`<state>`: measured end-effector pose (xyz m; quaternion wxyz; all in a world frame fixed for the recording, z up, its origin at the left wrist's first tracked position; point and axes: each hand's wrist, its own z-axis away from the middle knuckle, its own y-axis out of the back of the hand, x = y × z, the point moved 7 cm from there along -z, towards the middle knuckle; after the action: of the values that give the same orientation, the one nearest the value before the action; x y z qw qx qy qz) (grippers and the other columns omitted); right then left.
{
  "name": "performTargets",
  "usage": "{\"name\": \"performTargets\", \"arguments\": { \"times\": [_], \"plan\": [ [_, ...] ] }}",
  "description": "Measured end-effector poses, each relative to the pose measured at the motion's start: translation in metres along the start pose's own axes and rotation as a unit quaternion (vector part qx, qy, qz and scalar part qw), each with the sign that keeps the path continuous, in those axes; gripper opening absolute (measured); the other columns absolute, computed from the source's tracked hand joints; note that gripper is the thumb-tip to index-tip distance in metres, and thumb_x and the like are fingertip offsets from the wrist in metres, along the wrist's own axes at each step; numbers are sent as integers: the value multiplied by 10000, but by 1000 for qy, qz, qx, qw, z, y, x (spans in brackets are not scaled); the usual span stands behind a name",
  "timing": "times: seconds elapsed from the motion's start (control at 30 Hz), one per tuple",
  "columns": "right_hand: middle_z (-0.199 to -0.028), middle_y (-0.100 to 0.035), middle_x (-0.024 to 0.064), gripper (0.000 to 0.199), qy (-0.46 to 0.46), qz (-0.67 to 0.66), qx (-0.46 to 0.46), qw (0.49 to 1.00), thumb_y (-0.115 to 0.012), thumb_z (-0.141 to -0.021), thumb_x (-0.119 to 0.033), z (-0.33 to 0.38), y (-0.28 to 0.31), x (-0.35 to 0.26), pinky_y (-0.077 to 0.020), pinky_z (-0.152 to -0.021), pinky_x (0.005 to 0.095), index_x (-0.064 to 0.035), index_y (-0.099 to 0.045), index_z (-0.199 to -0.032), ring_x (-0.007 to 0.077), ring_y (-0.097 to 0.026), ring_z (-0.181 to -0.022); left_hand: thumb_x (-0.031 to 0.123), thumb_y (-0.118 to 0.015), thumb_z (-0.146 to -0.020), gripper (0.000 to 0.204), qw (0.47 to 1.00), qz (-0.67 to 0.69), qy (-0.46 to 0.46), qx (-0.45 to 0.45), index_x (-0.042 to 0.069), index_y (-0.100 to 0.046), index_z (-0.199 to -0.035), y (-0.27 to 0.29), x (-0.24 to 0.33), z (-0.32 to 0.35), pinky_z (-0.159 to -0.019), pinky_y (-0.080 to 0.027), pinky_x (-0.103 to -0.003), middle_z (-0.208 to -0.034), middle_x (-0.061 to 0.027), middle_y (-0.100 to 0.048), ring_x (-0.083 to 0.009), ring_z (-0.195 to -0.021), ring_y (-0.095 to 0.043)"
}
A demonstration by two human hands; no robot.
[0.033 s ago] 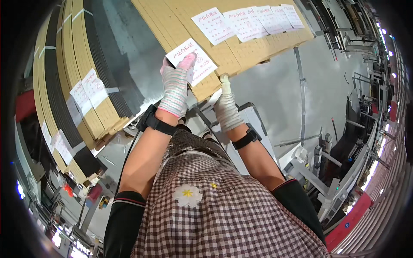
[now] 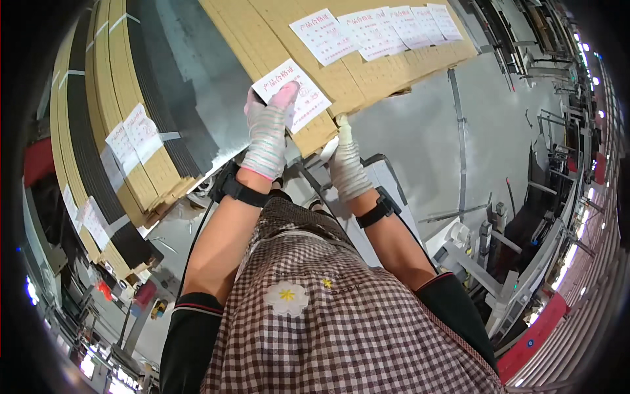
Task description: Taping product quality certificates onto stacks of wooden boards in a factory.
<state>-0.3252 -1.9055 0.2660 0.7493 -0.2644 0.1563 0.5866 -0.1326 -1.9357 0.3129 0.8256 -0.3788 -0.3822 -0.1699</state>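
My left hand [image 2: 268, 128], in a striped glove with pink fingertips, pinches a white printed paper label [image 2: 303, 105], thumb on top. The label lies over the near corner of a stack of tan boards [image 2: 387, 82]. My right hand [image 2: 348, 161], in a similar glove with pale fingertips, is closed at the boards' near edge. Beside its palm shows a bit of something white [image 2: 330, 150]; what the fingers hold is hidden. Further along the boards several more white labels [image 2: 325, 36] lie in a row, some overlapping.
On the left stand strapped bundles of tan and dark boards [image 2: 108, 98], with labels [image 2: 134, 134] on their ends. A grey surface [image 2: 190, 59] lies between them and the board stack. Grey floor [image 2: 426, 144] spreads to the right, with metal frames and machinery [image 2: 499, 262] beyond.
Almost nothing differs. The row of labels and the boards sit very slightly higher in view, and more of the white thing shows by my right palm.
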Motion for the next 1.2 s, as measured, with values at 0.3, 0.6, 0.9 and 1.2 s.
{"name": "performTargets", "arguments": {
  "times": [0.3, 0.6, 0.9, 1.2],
  "plan": [
    [-954, -661, 247, 311, 282, 685, -105, 664, -641, -925, -276, 82, 82, -77, -524, -805, 496, -12, -604, -1085, 431, -608, -1077, 87, -869, -765, 829, 999, -12, 29, -16, 2, -389, -1436, 8, -64, 130, -963, -540, -355, -1227, -141, -623, -228, -1076, -650],
    [-1000, -672, 137, 344, 549, 508, -274, 605, -701, -874, -362, 156, 57, -122, -419, -1048, 487, -39, -704, -992, 365, -608, -1025, 563, -916, -583, 1106, 814, -475, -333, -11, 23, -467, -1438, -18, 37, 137, -1122, -354, -484, -1439, -222, -457, -386, -1323, -426],
    [-987, -682, 107, 287, 591, 552, -227, 543, -740, -844, -297, 190, 23, -106, -429, -1011, 506, -73, -705, -1020, 343, -634, -1013, 552, -645, -898, 609, 680, -539, -461, -186, 152, -609, -1356, -76, 44, 213, -1128, -291, -538, -1486, -124, -484, -376, -1333, -402],
    [-968, -698, 94, 244, 609, 507, -214, 571, -739, -842, -249, 202, 4, -100, -427, -1050, 507, -80, -696, -1012, 350, -627, -1072, 437, -717, -878, 442, 721, -454, -499, -156, 168, -700, -1228, -52, 59, 224, -1117, -327, -520, -1408, -94, -547, -358, -1315, -408]
  ]
}}
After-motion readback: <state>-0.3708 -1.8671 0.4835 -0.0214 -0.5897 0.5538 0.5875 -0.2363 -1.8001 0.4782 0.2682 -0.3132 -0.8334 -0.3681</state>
